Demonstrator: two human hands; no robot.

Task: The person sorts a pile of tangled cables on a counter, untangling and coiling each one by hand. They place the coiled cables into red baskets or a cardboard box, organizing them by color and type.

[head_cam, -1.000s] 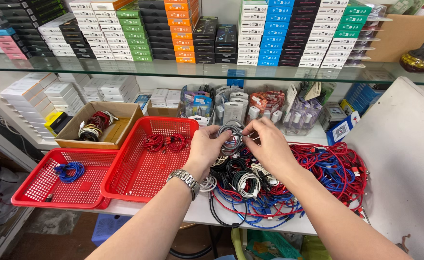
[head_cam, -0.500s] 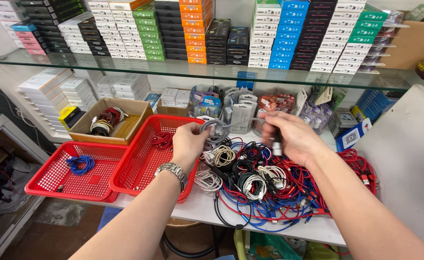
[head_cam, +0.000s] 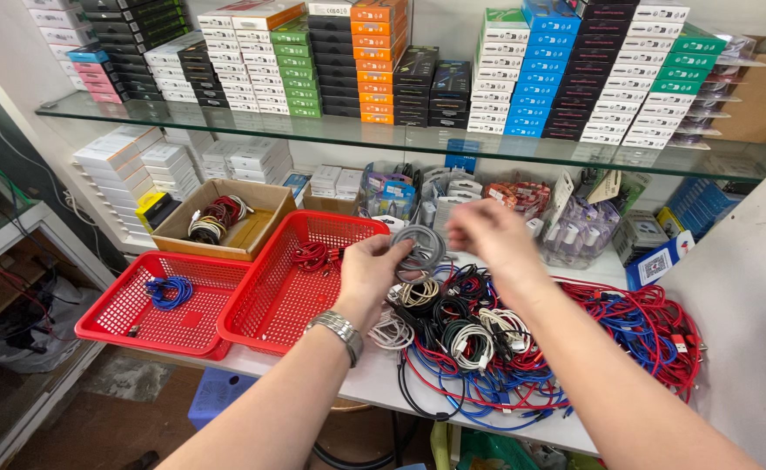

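A white table (head_cam: 374, 374) carries a tangled heap of red, blue, black and white cables (head_cam: 522, 348) right of two red plastic mesh baskets (head_cam: 300, 278). Above the heap's far edge, the left hand (head_cam: 367, 274) pinches a coiled grey cable (head_cam: 418, 250), its ring upright. The right hand (head_cam: 486, 233), blurred, hovers just right; its grip cannot be told.

Right hand (head_cam: 487, 237) motion-blurred (grip unreadable); cardboard box (head_cam: 762, 96) cut by edge.

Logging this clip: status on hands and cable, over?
Left hand holds grey coiled cable. Right hand blurred, beside it. Cable pile underneath.
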